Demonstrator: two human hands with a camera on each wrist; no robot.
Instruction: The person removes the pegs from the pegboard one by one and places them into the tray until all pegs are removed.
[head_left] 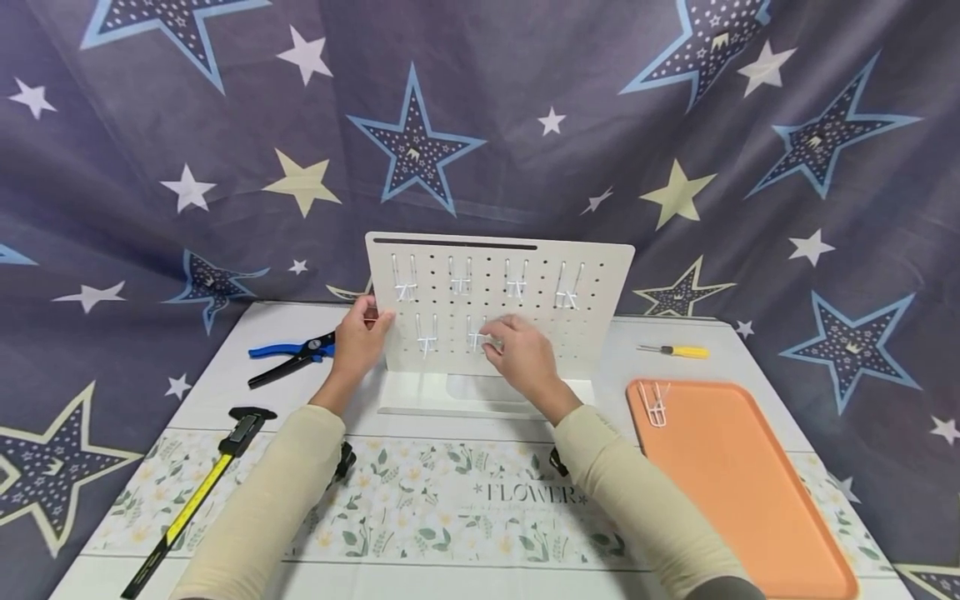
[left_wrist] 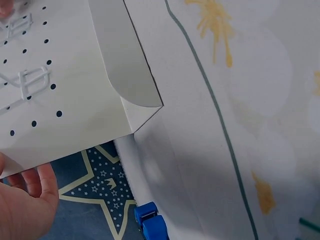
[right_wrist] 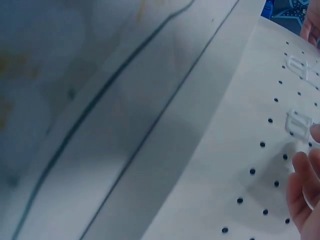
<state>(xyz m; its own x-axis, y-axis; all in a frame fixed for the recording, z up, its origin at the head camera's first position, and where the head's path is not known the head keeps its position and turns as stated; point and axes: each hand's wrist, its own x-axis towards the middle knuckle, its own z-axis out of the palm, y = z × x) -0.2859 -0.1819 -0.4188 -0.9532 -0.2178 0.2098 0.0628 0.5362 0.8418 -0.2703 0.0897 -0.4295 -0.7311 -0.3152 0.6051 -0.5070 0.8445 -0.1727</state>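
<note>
Your left hand grips the pegboard by its left edge while your right hand seems to pinch, on its lower front, a white hook that sideways tugging could unseat.

Bare hands: two
White flat pegboard with small round holes: one
White bent-wire hooks on the pegboard: six visible, four above two
White wire hook piece on the tray: at least one
Orange rounded rectangular tray: one
Yellow-handled screwdriver: one
Blue-and-black pliers: one
Black-and-yellow caliper: one
</note>
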